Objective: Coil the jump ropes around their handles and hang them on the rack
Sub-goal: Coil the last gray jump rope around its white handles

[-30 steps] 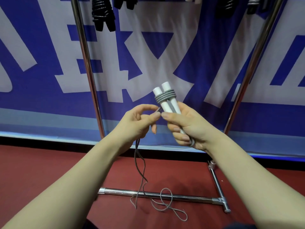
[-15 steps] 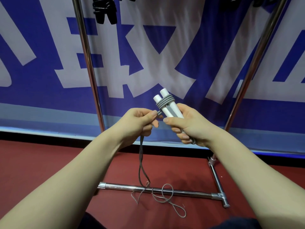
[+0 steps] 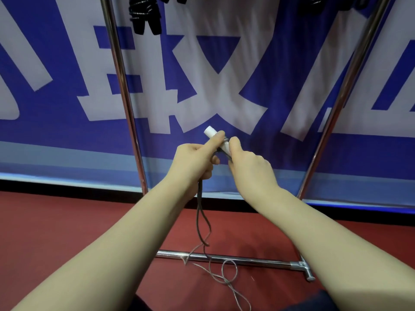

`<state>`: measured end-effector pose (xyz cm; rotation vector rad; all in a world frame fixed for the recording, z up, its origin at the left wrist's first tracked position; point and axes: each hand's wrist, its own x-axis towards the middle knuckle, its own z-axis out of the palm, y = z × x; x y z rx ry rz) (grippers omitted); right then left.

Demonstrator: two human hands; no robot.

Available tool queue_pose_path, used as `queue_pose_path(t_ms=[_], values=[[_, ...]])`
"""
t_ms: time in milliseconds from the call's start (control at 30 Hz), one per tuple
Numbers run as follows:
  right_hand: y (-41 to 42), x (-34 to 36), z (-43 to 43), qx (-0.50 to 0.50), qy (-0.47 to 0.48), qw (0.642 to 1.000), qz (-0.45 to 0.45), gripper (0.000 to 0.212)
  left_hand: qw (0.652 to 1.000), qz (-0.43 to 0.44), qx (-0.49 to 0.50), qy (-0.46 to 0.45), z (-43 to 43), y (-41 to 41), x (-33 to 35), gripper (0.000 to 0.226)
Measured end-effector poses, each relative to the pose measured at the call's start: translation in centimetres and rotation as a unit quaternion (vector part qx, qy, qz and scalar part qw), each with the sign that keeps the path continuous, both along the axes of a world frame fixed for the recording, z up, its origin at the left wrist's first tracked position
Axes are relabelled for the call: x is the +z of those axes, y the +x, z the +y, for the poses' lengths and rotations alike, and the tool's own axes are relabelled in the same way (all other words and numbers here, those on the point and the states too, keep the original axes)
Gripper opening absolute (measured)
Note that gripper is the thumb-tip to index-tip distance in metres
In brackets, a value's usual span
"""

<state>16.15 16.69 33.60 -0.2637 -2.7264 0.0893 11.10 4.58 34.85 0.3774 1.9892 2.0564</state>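
Left hand [image 3: 193, 160] gripping grey rope [image 3: 197, 212], right hand [image 3: 249, 167] clutching white handles [image 3: 211, 132]

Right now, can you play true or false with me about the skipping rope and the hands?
1. The right hand holds the white handles. True.
2. The grey rope is all wound up. False: a long part hangs from the left hand down to the floor.
3. The loose rope crosses the rack's bottom bar. True.
4. The floor is green. False: it is red.
5. Black ropes hang at the top of the picture. True.
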Motion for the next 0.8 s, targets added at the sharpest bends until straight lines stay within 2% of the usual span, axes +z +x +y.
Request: queue_pose_path(t_ms=[100, 200, 267, 333, 400, 467, 533, 567, 600, 667, 733, 800], values=[[0.1, 0.3, -1.3, -0.019, 0.053, 0.998, -0.008, 0.042, 0.999, 0.002, 0.041, -0.006, 0.0, -0.4, -0.5, 0.059], [-0.3, 0.3, -2.2, -0.015, 0.057, 0.998, -0.008, 0.037, 0.997, -0.04, 0.044, 0.053, -0.2, -0.6, -0.7, 0.043], [-0.4, 0.0, -2.3, 0.002, -0.019, 1.0, 0.006, 0.025, 0.995, -0.049, 0.02, 0.083, -0.6, -0.5, -0.7, 0.026], [-0.3, -0.3, -2.0, 0.035, -0.173, 0.984, -0.002, 0.029, 0.994, -0.041, -0.001, 0.101, -1.0, -0.6, -0.8, 0.038], [0.0, -0.1, -1.4, 0.066, -0.37, 0.926, -0.01, 0.033, 0.994, -0.025, -0.022, 0.103, -1.4, -0.6, -0.9, 0.047], [0.4, 0.5, -0.8, 0.113, -0.531, 0.839, -0.026, 0.026, 0.991, -0.008, -0.056, 0.119, -1.7, -0.5, -0.7, 0.044], [0.9, 1.3, -0.4, 0.175, -0.659, 0.73, -0.052, 0.02, 0.989, 0.008, -0.085, 0.122, -1.9, -0.6, -0.6, 0.047], [1.2, 1.6, -0.3, 0.204, -0.704, 0.677, -0.073, 0.027, 0.988, 0.017, -0.093, 0.119, -1.9, -0.6, -0.6, 0.044], [1.4, 1.9, -0.2, 0.227, -0.725, 0.642, -0.097, 0.036, 0.988, 0.027, -0.101, 0.117, -2.0, -0.6, -0.6, 0.038], [1.6, 2.2, -0.3, 0.25, -0.72, 0.635, -0.127, 0.051, 0.986, 0.05, -0.118, 0.106, -2.2, -0.7, -0.3, 0.032], [1.7, 2.3, -0.3, 0.245, -0.697, 0.664, -0.118, 0.054, 0.983, 0.076, -0.138, 0.093, -2.5, -0.8, -0.1, 0.032], [1.6, 2.3, 0.0, 0.244, -0.656, 0.71, -0.082, 0.04, 0.98, 0.094, -0.157, 0.078, -2.9, -0.7, 0.0, 0.037]])
